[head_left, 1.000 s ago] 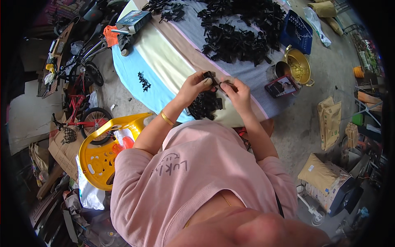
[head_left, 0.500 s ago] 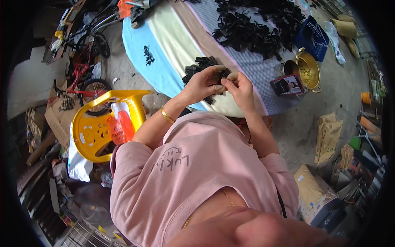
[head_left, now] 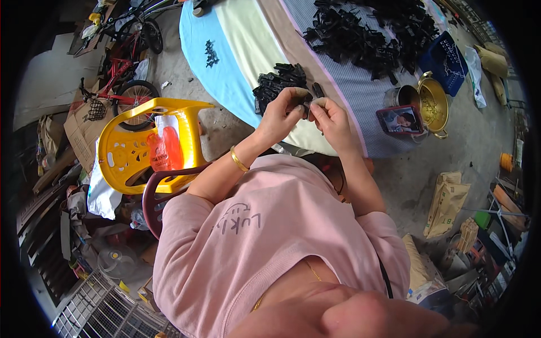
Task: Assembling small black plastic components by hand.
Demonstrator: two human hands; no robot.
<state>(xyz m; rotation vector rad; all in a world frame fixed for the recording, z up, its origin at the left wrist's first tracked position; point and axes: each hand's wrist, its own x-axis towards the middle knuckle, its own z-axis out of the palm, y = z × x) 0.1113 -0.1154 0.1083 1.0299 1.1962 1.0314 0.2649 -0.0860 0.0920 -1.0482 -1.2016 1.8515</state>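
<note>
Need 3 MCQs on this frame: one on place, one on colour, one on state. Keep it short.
1. Where does the small heap of black plastic clips lie?
A. on the table just beyond the hands
B. on the yellow chair
C. on the floor by the bicycle

2. What colour is the plastic chair at the person's left?
A. blue
B. yellow
C. white

3. What are the left hand and right hand doing?
A. resting flat and empty
B. one lifting the brass pot
C. meeting over one small black plastic piece

Key:
1 A, the heap sits on the cloth-covered table right past the fingers.
2 B, the seat and back are bright yellow.
3 C, the fingertips of both hands pinch the piece between them.
</note>
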